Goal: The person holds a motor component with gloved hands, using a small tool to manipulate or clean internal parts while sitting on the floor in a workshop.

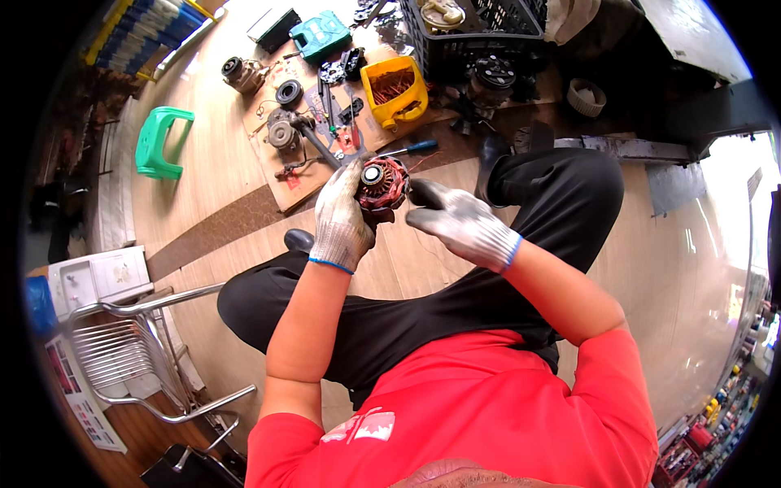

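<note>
My left hand (340, 213), in a white knit glove with a blue cuff, is closed around a motor armature (384, 184). The armature has reddish copper windings and a round, light-coloured shaft end at its centre facing up. My right hand (465, 221), gloved the same way with darkened fingertips, is just right of the windings. Its fingers are apart, and I make out nothing between them. Just beyond the armature, a screwdriver with a blue handle (421, 146) lies near the cardboard's edge. A hammer-like tool with a long grey handle (319, 146) reaches toward my left glove.
On the cardboard sit a metal motor housing (285, 134), a black pulley ring (289, 93) and a yellow cut-open container (396, 88) of copper pieces. Behind are a teal case (320, 36) and black crate (480, 50). A green stool (159, 143) stands left, a metal chair (122, 354) nearer.
</note>
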`<state>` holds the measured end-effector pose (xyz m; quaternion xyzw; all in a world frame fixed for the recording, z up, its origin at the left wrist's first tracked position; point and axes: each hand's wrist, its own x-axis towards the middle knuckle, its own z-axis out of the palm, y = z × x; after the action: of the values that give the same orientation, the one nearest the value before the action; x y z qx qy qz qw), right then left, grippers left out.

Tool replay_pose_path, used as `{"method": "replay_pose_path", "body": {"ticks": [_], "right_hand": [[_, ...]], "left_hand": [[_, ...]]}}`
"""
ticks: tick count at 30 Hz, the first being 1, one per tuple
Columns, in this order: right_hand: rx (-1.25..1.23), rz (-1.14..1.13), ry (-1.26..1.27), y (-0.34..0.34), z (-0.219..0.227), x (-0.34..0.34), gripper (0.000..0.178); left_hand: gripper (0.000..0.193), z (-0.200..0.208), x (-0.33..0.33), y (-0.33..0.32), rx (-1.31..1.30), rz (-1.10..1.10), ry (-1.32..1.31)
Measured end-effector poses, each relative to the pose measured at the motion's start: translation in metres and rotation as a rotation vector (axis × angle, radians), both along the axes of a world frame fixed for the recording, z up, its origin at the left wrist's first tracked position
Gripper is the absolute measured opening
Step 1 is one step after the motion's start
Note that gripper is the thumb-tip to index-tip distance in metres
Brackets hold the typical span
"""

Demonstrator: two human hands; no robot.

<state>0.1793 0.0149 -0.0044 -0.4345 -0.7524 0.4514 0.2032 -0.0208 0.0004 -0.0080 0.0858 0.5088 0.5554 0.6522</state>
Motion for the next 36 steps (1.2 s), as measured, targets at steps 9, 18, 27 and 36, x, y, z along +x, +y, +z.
{"method": "replay_pose_path", "body": {"ticks": [9,18,27,36], "right_hand": [[-0.009,0.068,-0.011,0.002,-0.003,-0.035,0.019],[0.165,0.018,-0.054,-0.027,0.006,0.012,0.02],[0.17,0.183,-0.243,-0.087,0.046,0.109,0.012],[0.101,0.063,-0.754,-0.179,0.019,0.26,0.01]], "left_hand": [[0.029,0.01,-0.014,-0.004,0.053,0.125,0.004],[0.031,0.004,-0.004,-0.006,-0.061,0.07,-0.112],[0.039,0.008,-0.025,0.013,-0.155,0.209,-0.201],[0.037,0.008,-0.019,0.013,-0.157,0.169,-0.204]]}}
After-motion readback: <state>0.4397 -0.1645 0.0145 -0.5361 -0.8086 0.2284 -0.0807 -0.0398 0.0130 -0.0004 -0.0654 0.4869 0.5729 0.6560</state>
